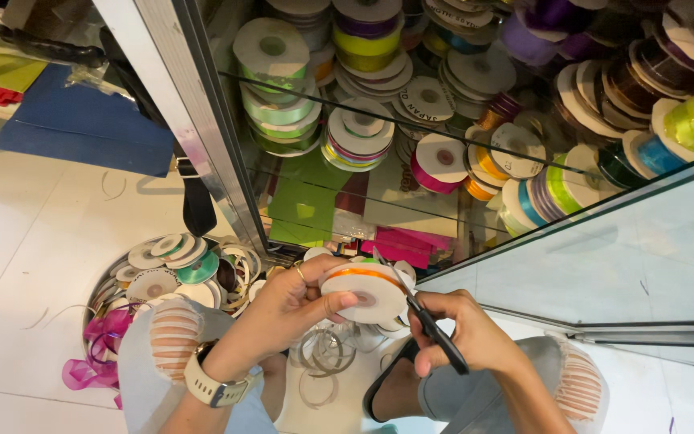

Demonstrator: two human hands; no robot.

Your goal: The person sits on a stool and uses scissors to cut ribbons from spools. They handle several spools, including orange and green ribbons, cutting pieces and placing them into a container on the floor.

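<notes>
the orange ribbon spool (363, 291) sits low at centre of the frame, gripped flat-face-up by the left hand (291, 309), while the right hand (463, 329), closed on black scissors (423, 317), touches its right edge.

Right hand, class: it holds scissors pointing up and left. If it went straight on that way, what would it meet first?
The right hand with the scissors would meet the orange ribbon spool first; the left hand holds it, and the blade tips already seem to touch it.

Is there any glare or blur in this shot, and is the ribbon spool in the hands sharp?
Head view: the orange ribbon spool and scissors are sharp; faint reflections streak the glass cabinet door; lighting is even, shadows soft; the frame edges bend slightly.
</notes>
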